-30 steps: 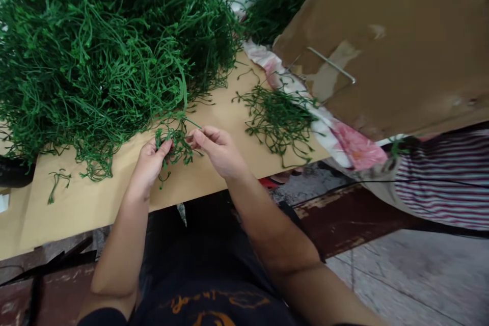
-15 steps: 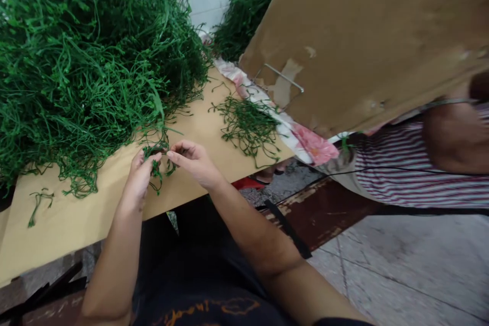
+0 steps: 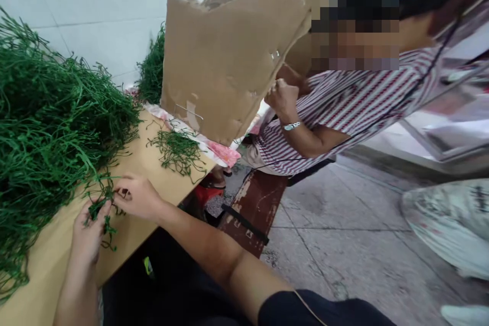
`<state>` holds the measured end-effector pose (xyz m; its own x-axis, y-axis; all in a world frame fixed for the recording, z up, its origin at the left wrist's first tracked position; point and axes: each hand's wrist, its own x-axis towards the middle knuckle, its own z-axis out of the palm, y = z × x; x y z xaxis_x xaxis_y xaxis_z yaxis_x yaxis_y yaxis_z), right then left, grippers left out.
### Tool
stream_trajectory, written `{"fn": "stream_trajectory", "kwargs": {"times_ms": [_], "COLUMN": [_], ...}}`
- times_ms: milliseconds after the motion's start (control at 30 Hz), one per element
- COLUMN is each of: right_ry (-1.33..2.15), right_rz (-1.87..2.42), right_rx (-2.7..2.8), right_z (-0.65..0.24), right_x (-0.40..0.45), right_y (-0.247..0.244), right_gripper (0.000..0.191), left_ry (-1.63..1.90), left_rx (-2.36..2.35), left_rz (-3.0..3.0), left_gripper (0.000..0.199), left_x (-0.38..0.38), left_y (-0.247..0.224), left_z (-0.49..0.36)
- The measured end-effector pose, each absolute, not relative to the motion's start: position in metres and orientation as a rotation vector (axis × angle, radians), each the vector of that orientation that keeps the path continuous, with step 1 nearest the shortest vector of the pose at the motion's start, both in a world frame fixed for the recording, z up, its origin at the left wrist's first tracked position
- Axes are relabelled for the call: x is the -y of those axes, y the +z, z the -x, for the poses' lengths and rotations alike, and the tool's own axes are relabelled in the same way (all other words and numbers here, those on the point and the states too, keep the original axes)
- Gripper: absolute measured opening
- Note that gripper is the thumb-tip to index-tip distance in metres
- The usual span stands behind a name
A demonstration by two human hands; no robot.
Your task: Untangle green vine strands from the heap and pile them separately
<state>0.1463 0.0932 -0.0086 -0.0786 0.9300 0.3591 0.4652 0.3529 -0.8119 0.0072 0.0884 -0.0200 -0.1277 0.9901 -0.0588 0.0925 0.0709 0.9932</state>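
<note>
My left hand [image 3: 84,234] is closed around a small bunch of green plastic stems [image 3: 108,225], their thin forked ends hanging past the fingers. Close beside it, my right hand [image 3: 139,197] pinches at the same bunch with thumb and forefinger. What exactly sits between those fingertips is too small to make out. Both hands are just above the tan tabletop [image 3: 128,239], near its front edge. A big heap of matching green stems [image 3: 49,122] rises directly behind and left of them. Further right on the table lies a smaller loose pile of stems [image 3: 178,150].
An upright cardboard sheet [image 3: 221,56] stands past the small pile, along a pink-and-white cloth [image 3: 221,152]. Behind it sits a person in a striped shirt [image 3: 344,107], one hand [image 3: 284,99] near the cardboard. A worn brown bench [image 3: 257,198] is to my right; another person's light trouser leg [image 3: 451,219] shows far right.
The view has swung right and up, bringing the seated person and more floor into sight. Both hands stay together at the bunch of stems.
</note>
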Motion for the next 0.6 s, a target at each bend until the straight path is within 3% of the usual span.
{"fn": "stream_trajectory", "kwargs": {"times_ms": [433,600], "right_ry": [0.823,0.933], "right_rz": [1.133,1.091], "right_rx": [2.024,1.909], "right_z": [-0.158,-0.155], "right_x": [-0.092,-0.093], "right_y": [-0.020,-0.027], "right_gripper": [0.007,0.004], "left_ry": [1.215,1.231], "left_rx": [-1.423,-1.446], "left_rz": [-1.326,-1.351], "left_gripper": [0.028,0.020], "left_x": [-0.091,-0.093], "left_y": [-0.014,-0.020], "left_z": [-0.022,-0.024]}}
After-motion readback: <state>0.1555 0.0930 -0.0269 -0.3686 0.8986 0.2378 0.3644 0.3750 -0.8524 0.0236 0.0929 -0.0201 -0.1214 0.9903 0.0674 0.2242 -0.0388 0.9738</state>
